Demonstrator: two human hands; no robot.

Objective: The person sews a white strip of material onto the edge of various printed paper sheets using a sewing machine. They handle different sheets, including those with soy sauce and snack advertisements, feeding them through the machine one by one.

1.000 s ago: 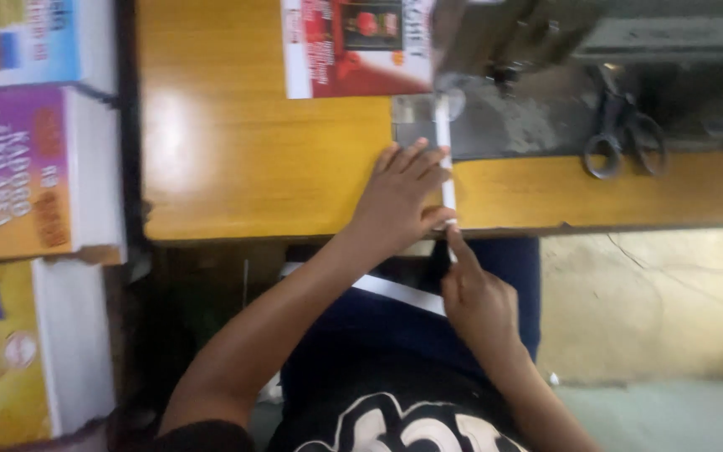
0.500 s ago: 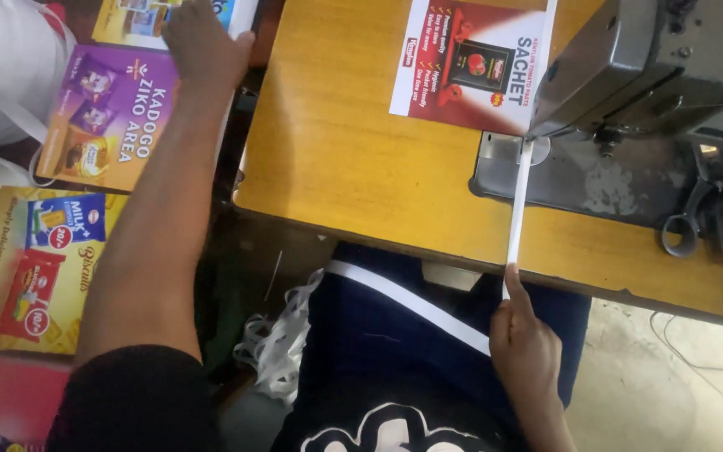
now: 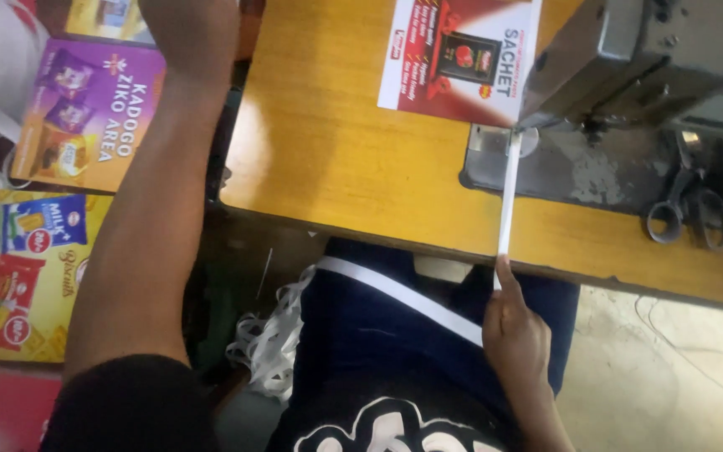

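White tape [image 3: 508,192] runs in a straight, narrow strip from under the head of the grey sewing machine [image 3: 629,59] at about one o'clock down over the front edge of the wooden table [image 3: 336,159] to our right hand [image 3: 516,335] at five o'clock. We pinch the near end of the strip between thumb and fingers, the hand closed narrowly around it, just below the table edge and above our dark blue lap [image 3: 395,351]. A second length of the same white tape crosses the lap slantwise from nine o'clock toward the hand, and a loose heap of it [image 3: 269,343] hangs at seven o'clock beside our knee.

Our left arm [image 3: 152,209] stretches away toward eleven o'clock, past the left end of the table; the left hand itself is cut off by the top edge of the view, so we cannot tell whether it is open or closed.

On the table, at twelve o'clock, lies a red and white printed leaflet [image 3: 453,59], touching the machine's base plate [image 3: 562,172]. A pair of dark scissors [image 3: 688,209] rests on the machine bed at three o'clock. On the floor at nine o'clock lie coloured printed boards, one purple [image 3: 85,117] and one yellow [image 3: 27,285].
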